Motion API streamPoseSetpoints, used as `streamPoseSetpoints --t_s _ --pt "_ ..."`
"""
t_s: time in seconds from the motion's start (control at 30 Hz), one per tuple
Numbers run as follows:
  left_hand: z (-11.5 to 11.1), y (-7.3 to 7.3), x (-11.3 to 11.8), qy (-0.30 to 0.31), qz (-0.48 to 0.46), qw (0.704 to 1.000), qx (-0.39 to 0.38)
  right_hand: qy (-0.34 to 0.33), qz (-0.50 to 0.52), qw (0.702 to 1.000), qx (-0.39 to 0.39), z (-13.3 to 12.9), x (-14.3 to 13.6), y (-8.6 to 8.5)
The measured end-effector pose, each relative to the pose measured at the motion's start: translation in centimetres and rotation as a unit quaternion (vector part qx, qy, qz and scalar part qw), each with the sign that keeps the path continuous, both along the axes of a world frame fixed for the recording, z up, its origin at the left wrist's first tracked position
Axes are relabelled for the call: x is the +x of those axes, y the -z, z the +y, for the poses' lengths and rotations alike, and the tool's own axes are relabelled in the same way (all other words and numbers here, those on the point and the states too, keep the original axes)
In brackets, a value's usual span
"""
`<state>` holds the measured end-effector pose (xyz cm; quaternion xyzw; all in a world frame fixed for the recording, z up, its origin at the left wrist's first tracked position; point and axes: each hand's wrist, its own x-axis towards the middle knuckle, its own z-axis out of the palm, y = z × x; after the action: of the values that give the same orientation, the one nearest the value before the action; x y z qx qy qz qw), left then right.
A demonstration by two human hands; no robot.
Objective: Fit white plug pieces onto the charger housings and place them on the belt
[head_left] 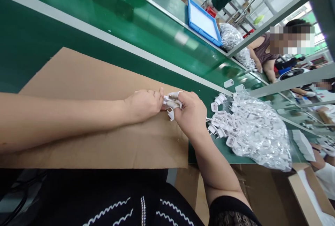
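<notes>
Over a brown cardboard sheet, both my hands meet at a small white plastic charger part, mostly hidden by fingers. My left hand is closed, its fingertips pinching one side of it. From the right, my right hand grips the other side, with white covers on the thumb and a finger. Just below the fingertips shows a white piece with prongs; whether it is held or lies on the cardboard, I cannot tell. Loose white charger housings lie right of my right hand.
A clear plastic bag full of white parts spills onto the green table at right. Beyond the pale rail stands a blue tray. Metal frame bars cross the upper right. Co-workers sit across and at right. An open carton stands lower right.
</notes>
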<state>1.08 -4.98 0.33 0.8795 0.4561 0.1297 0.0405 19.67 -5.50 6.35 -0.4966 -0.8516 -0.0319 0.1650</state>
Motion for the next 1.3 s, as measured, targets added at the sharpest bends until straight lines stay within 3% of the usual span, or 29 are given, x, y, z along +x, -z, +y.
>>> streamPoseSetpoints --t_s 0.1,0.2,0.3,0.37,0.43,0.5,0.67,0.77,0.87,0.93,1.0,1.1,1.17,1.23,1.3 --pt "0.1 -0.4 0.1 -0.001 -0.003 1.0 -0.013 0.017 0.022 1.0 -0.01 0.0 -0.1 0.3" --pt "0.6 -0.6 -0.3 0.005 -0.11 0.992 -0.058 0.012 0.089 0.994 -0.06 0.4 0.5 0.6" --pt "2.1 -1.1 -1.0 0.015 -0.234 0.957 -0.171 -0.002 0.22 0.965 -0.145 1.2 2.1 0.6" --pt "3.8 -1.5 -1.5 -0.03 -0.27 0.94 -0.204 0.003 0.273 0.95 -0.152 1.6 3.4 0.2" --pt "6.2 -2.0 -2.1 -0.098 -0.265 0.942 -0.183 0.017 0.253 0.958 -0.137 1.5 4.3 -0.5" --pt "9.1 -2.4 -2.7 -0.158 -0.242 0.947 -0.141 0.037 0.17 0.973 -0.151 1.0 4.7 -1.0" --pt "16.6 -2.4 -4.6 -0.264 -0.179 0.947 -0.034 0.064 -0.03 0.976 -0.207 0.0 3.3 -1.3" --pt "19.7 -1.8 -5.9 -0.303 -0.168 0.938 -0.031 0.052 -0.036 0.968 -0.245 0.1 2.9 -1.2" --pt "21.4 -1.1 -7.1 -0.35 -0.193 0.912 -0.093 0.006 0.004 0.956 -0.294 0.4 3.5 -1.3" --pt "21.4 -0.8 -7.4 -0.362 -0.214 0.901 -0.108 -0.032 0.039 0.949 -0.311 0.6 4.1 -1.0" --pt "20.2 -1.0 -7.0 -0.399 -0.24 0.883 -0.062 -0.042 0.101 0.936 -0.334 1.0 4.3 -0.5" --pt "16.8 -1.7 -4.8 -0.39 -0.295 0.871 0.049 0.008 0.296 0.873 -0.388 2.0 4.0 0.3" --pt "13.8 -2.2 -2.8 -0.304 -0.356 0.883 0.035 0.046 0.437 0.797 -0.415 2.8 3.5 0.7" --pt "10.9 -2.5 -0.9 -0.192 -0.432 0.879 -0.071 0.067 0.537 0.722 -0.431 3.5 3.0 0.9" --pt "8.4 -2.5 0.3 -0.087 -0.478 0.851 -0.198 0.087 0.592 0.671 -0.437 3.8 2.6 1.1"
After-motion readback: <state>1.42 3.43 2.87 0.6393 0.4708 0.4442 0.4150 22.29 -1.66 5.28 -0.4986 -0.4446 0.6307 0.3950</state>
